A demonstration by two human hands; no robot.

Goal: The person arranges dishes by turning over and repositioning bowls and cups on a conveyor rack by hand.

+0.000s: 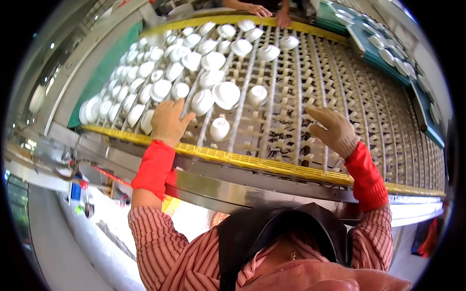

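My left hand (170, 122), in a tan work glove with a red sleeve cuff, is over the near left part of a pegged conveyor rack (315, 63). Its thumb stands apart from the fingers. A white bowl (147, 121) lies right beside it, and a small white bowl (180, 90) is just past the fingertips; whether they touch is unclear. Farther right, a larger white bowl (226, 95) and a small upturned bowl (220, 129) rest on the rack. My right hand (335, 132), gloved alike, hovers over bare pegs with fingers stretched and thumb apart, holding nothing.
Many white bowls crowd the rack's left side beside a green strip (99, 72). Yellow edging (233, 157) borders the near side. White dishes lie on a teal conveyor (374, 53) at the upper right. Across the rack are another person's hands (258, 10).
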